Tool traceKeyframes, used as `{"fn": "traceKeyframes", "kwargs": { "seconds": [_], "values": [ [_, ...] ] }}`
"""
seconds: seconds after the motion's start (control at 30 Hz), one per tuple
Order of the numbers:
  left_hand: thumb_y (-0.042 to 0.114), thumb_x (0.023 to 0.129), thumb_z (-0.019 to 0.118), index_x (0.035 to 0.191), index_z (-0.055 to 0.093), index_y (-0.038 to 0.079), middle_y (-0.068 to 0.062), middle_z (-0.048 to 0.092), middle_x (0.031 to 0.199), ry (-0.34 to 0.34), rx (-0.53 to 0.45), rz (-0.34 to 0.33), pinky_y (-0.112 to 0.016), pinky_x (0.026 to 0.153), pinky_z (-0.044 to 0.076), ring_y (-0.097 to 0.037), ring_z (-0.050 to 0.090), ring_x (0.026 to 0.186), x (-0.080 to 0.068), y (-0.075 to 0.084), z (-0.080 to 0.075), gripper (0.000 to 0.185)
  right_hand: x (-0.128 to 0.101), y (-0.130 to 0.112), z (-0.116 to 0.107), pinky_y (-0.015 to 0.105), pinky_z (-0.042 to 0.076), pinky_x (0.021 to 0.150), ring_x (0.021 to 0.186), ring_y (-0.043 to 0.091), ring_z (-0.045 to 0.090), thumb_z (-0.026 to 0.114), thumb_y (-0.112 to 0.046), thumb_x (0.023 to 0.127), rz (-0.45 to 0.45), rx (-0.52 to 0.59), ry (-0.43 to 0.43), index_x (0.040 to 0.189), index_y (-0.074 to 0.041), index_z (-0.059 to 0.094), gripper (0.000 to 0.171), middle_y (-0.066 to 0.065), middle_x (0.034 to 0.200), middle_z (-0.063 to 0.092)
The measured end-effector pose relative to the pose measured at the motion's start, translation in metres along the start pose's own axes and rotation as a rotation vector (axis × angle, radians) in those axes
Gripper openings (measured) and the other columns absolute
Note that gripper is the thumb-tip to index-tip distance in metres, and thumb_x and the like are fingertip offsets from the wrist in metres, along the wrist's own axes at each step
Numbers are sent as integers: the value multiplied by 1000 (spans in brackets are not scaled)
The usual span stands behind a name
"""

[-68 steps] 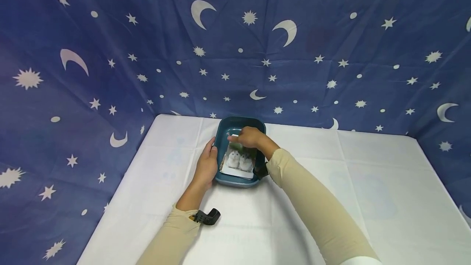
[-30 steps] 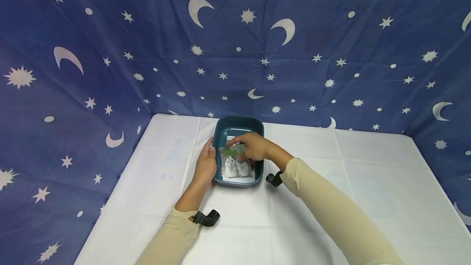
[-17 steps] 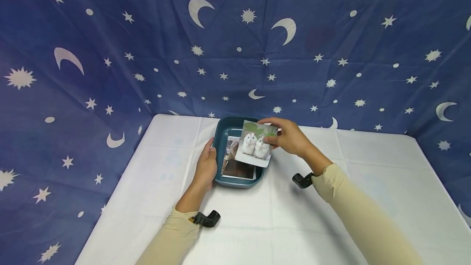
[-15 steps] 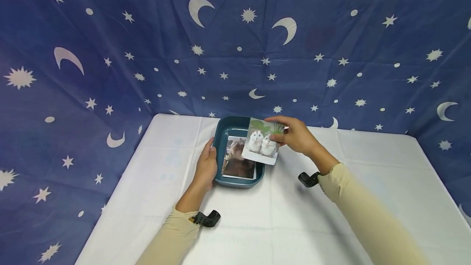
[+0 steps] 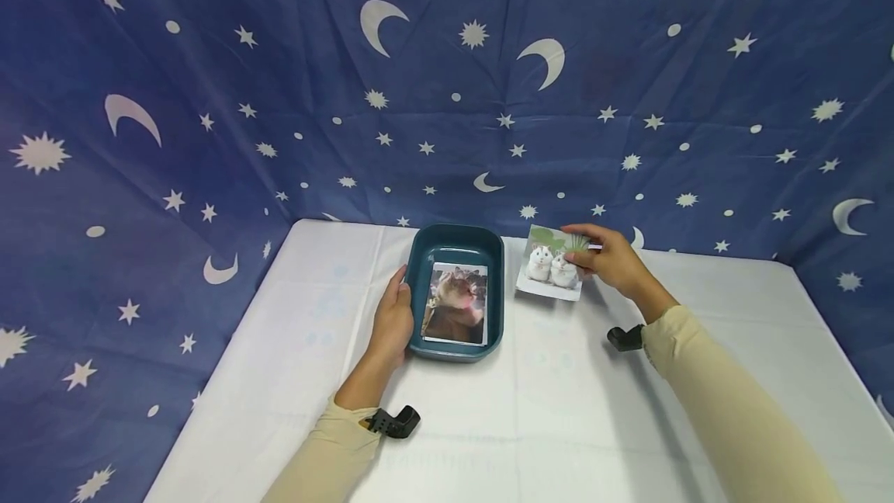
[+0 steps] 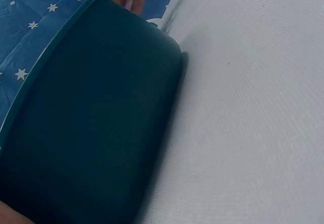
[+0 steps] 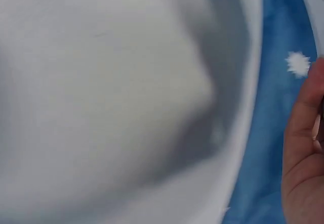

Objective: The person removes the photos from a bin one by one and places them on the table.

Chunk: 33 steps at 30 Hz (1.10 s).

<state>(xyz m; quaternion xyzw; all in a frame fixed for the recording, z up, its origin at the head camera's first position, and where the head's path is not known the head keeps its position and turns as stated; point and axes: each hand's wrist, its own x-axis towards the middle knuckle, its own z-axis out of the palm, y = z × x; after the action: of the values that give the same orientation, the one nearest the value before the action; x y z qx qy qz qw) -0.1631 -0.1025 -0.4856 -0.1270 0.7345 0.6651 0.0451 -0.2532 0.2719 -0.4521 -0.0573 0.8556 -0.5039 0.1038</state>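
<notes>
So the hamster photo [image 5: 551,271] is out to the right of the teal tray [image 5: 417,254], near the back edge of the tabletop [image 5: 559,410], and it looks like it's just above or barely touching the white cloth, can't really tell which. The right hand [image 5: 611,262] pinches it at its right edge, thumb on top, fingers curled around. The right wrist view is pretty much a blur: just white cloth, a strip of the blue starry backdrop [image 5: 209,99] and the side of the hand, no photo visible there at all.

The left hand [image 5: 394,320] grips the tray's left wall, thumb over the rim, fingers wrapped along the outside. Inside the tray lies a cat photo [image 5: 457,303], flat on the bottom and filling most of it. The left wrist view only shows the dark outer wall of the tray and a fingertip peeking over the rim.

Both arms are in beige sleeves with small black wrist mounts.
</notes>
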Motion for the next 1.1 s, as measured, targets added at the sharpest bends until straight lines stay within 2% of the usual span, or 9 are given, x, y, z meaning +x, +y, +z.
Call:
{"fn": "traceKeyframes", "kwargs": {
  "seconds": [0.1, 0.2, 0.3, 0.47, 0.7, 0.87, 1.1],
  "values": [
    [30, 113, 30, 161, 33, 26, -14, 42, 159, 0, -7, 1, -57, 115, 35, -37, 45, 138, -1, 1, -1, 48, 4, 12, 6, 40, 61, 72, 78, 17, 66, 73, -14, 96, 11, -44, -28, 148, -18, 55, 55, 19, 122, 60],
    [31, 113, 30, 161, 32, 26, -13, 43, 158, -2, -8, 5, -57, 116, 35, -37, 45, 139, 0, 2, -1, 48, 10, 19, 13, 34, 59, 66, 74, 17, 65, 75, -15, 94, 3, -122, -23, 144, -18, 59, 53, 17, 122, 59],
    [31, 113, 31, 161, 33, 26, -13, 41, 160, 1, -2, 13, -58, 117, 33, -37, 43, 141, 1, 1, -1, 48, 16, 23, 18, 31, 54, 65, 73, 17, 63, 80, -17, 90, -52, -275, 2, 139, -16, 62, 52, 16, 120, 61],
    [31, 113, 31, 160, 34, 26, -13, 43, 158, 8, -6, 16, -57, 115, 35, -37, 46, 138, 3, 0, -1, 48, 25, 25, 24, 36, 48, 74, 83, 23, 62, 84, -24, 86, -107, -498, 23, 134, -15, 66, 52, 15, 117, 68],
    [29, 113, 31, 160, 35, 26, -14, 45, 157, 6, -3, 26, -56, 113, 37, -37, 48, 136, 4, 0, 0, 48, 26, 25, 27, 43, 48, 83, 91, 27, 61, 85, -27, 85, -96, -565, 30, 129, -14, 70, 49, 15, 116, 69],
    [29, 113, 30, 161, 34, 25, -14, 44, 157, 1, -4, 23, -57, 114, 37, -37, 47, 137, 3, -1, -1, 48, 28, 25, 29, 46, 48, 85, 91, 27, 58, 87, -29, 83, -117, -609, 40, 126, -13, 72, 48, 16, 113, 65],
    [27, 113, 31, 160, 35, 23, -14, 46, 156, 6, 1, 27, -56, 114, 36, -37, 48, 136, 0, 1, 0, 48, 26, 25, 30, 49, 49, 88, 97, 31, 58, 87, -32, 83, -80, -619, 47, 125, -9, 70, 51, 18, 115, 62]
  ]
}}
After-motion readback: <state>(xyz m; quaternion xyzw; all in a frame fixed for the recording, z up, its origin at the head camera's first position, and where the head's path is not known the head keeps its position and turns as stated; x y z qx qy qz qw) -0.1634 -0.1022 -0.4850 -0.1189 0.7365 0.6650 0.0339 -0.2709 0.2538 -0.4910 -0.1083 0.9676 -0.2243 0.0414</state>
